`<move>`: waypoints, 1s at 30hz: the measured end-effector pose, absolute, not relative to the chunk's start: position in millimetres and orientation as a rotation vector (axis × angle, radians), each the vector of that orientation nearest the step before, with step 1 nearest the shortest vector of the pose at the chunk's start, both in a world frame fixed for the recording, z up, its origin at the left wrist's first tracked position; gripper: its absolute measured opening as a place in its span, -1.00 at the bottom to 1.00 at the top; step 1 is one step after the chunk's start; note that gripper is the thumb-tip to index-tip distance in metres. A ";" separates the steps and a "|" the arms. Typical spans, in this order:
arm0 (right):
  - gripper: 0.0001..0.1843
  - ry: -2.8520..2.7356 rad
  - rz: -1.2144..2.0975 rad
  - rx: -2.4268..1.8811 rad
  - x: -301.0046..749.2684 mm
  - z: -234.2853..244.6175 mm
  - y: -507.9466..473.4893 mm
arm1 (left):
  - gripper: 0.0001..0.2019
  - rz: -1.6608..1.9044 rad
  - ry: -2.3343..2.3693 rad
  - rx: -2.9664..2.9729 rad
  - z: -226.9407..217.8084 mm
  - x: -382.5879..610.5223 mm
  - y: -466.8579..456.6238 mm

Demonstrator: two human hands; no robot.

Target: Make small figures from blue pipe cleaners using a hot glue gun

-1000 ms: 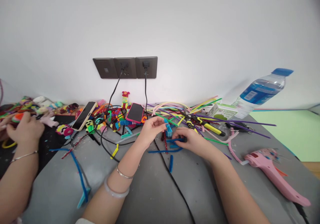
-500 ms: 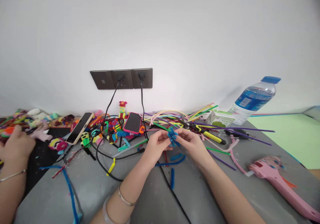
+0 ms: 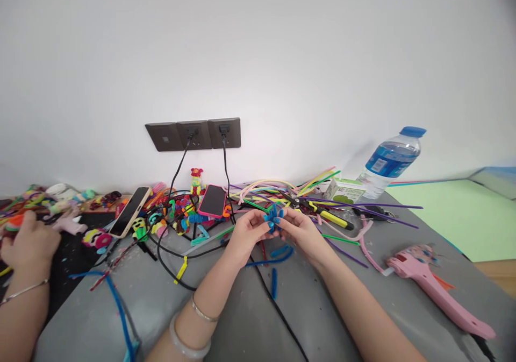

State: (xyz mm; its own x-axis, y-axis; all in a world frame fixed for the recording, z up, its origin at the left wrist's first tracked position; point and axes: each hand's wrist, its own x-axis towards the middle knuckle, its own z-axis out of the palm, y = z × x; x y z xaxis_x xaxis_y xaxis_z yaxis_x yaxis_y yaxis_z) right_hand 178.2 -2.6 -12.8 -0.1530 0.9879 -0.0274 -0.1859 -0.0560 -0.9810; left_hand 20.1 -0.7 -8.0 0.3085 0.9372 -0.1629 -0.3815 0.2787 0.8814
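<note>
Between my two hands is a small blue pipe-cleaner shape [image 3: 274, 217] with several short loops or points sticking out. My left hand [image 3: 248, 235] pinches its left side with thumb and fingers. From the right, my right hand [image 3: 303, 234] grips it the same way, the fingertips of both hands nearly touching. Part of the shape is hidden behind the fingers. Just below my hands, a bent blue pipe cleaner [image 3: 269, 262] and a short straight blue piece [image 3: 274, 283] lie on the grey table [image 3: 298, 319].
A pink glue gun [image 3: 435, 292] lies right, near yellow-handled pliers [image 3: 332, 217]. Behind are loose pipe cleaners, a box [image 3: 344, 191] and a tilted water bottle [image 3: 391, 162]. Phones [image 3: 213, 200], small figures and black cables [image 3: 278, 308] spread leftward. Another person's hand [image 3: 31, 243] is far left.
The view has shifted slightly, so items on the right appear further left. My hands still hold the blue shape, which looks turned a little between the fingers.
</note>
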 end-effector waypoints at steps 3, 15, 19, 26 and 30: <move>-0.52 -1.144 1.406 -1.018 178.6 -11.6 -1.9 | -0.54 1.068 0.827 0.782 -7.4 19.8 0.0; -0.51 -1.264 1.344 -1.074 173.7 -20.7 0.1 | -0.55 1.112 0.797 0.720 -7.5 21.0 -0.5; -0.56 -1.225 1.395 -1.046 177.3 -18.5 -0.1 | -0.55 1.098 0.809 0.734 -11.0 21.5 0.9; -0.68 -0.950 1.583 -0.916 185.0 -12.0 -2.6 | -0.60 1.032 0.792 0.662 -13.3 20.1 4.6; -0.59 -1.041 1.621 -0.969 181.1 -18.7 -2.9 | -0.58 0.964 0.768 0.729 -12.2 23.1 2.6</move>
